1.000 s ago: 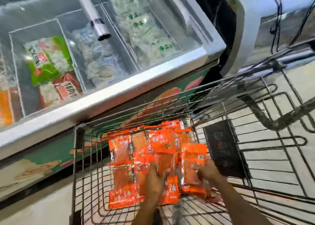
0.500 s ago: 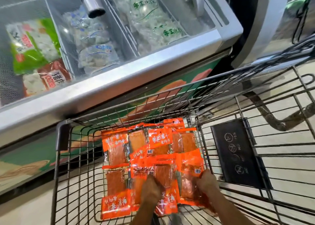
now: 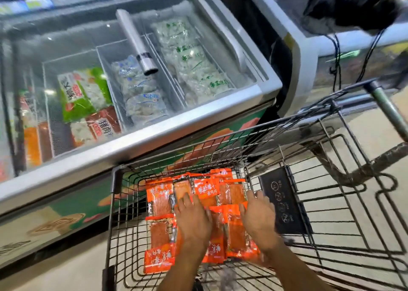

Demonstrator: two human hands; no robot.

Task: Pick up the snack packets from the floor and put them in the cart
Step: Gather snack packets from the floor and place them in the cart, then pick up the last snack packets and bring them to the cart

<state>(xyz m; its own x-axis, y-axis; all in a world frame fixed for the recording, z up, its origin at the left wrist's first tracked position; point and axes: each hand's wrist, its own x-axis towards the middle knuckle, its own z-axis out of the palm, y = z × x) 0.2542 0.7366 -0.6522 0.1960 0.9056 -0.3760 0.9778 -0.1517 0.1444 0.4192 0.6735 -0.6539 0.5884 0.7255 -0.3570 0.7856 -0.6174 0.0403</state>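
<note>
Head view shows the left hand [image 3: 194, 221] and right hand [image 3: 259, 219] lying flat on the orange snack packets [image 3: 234, 231], fingers straight, gripping nothing. Half a second ago the fingers were curled on the packets near the bottom of the pile; now both hands have slid up and spread out. Both arms reach in from below, palms down. The packets lie in the wire cart [image 3: 114, 202], beside a glass freezer [image 3: 154, 134].
</note>
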